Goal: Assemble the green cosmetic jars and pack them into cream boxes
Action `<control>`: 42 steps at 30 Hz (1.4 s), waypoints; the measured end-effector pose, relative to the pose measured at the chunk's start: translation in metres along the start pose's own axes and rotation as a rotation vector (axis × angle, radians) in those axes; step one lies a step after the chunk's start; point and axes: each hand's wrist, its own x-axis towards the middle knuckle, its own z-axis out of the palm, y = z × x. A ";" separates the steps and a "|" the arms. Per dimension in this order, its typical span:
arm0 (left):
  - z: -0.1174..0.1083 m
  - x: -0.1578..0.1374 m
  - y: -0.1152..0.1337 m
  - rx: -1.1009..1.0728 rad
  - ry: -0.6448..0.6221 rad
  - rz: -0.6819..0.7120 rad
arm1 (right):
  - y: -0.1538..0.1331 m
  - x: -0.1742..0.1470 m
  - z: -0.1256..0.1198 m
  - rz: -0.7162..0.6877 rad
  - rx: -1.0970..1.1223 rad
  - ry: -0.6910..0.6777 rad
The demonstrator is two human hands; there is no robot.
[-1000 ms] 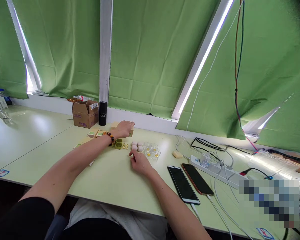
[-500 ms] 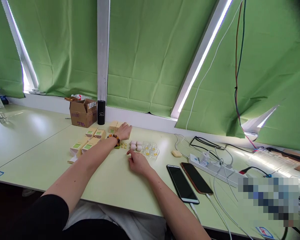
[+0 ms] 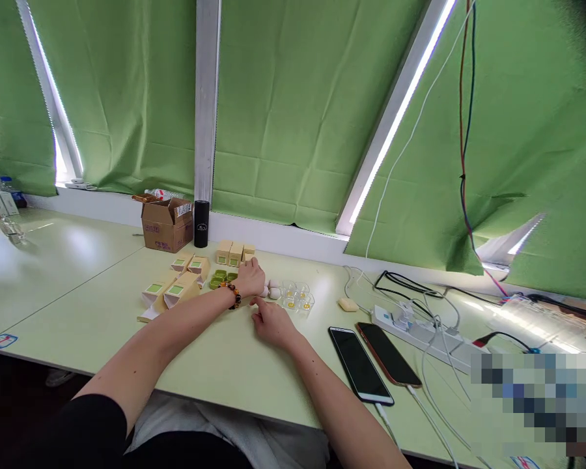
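Observation:
My left hand (image 3: pixel 251 279), with a beaded bracelet (image 3: pixel 235 296) at the wrist, reaches over the small items in the middle. Its fingers point away and down, and the back of the hand hides their tips. Just left of it lie green pieces (image 3: pixel 218 280). Pinkish-white rounded pieces (image 3: pixel 274 290) touch or nearly touch its right side. My right hand (image 3: pixel 273 324) rests on the table nearer to me, index finger and thumb apart, with nothing visible in them. Clear cups with yellow bits inside (image 3: pixel 297 296) stand right of the pinkish pieces.
Small tan boxes (image 3: pixel 182 290) with green labels stand at left, and more tan boxes (image 3: pixel 235 253) behind. A cardboard carton (image 3: pixel 162 228) and a black cylinder (image 3: pixel 201 225) are at the wall. Two phones (image 3: pixel 360 365) and a power strip (image 3: pixel 422 335) with cables lie right.
My left hand has moved right and nearer, from the rear tan boxes to beside the pinkish pieces, uncovering those boxes and the green pieces. My right hand stays nearly in place.

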 end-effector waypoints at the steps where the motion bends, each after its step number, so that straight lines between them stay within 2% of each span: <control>1: 0.001 0.001 0.001 -0.003 -0.005 -0.010 | 0.000 0.000 -0.001 0.002 -0.005 -0.010; 11: 0.006 0.011 -0.006 -0.052 -0.008 -0.073 | -0.004 0.000 -0.004 0.018 -0.039 -0.036; 33: 0.013 0.023 -0.018 -0.119 -0.013 -0.104 | -0.002 -0.001 -0.002 0.009 -0.061 -0.048; 42: 0.003 0.016 -0.016 -0.174 0.027 -0.106 | 0.000 0.000 0.000 0.009 -0.064 -0.044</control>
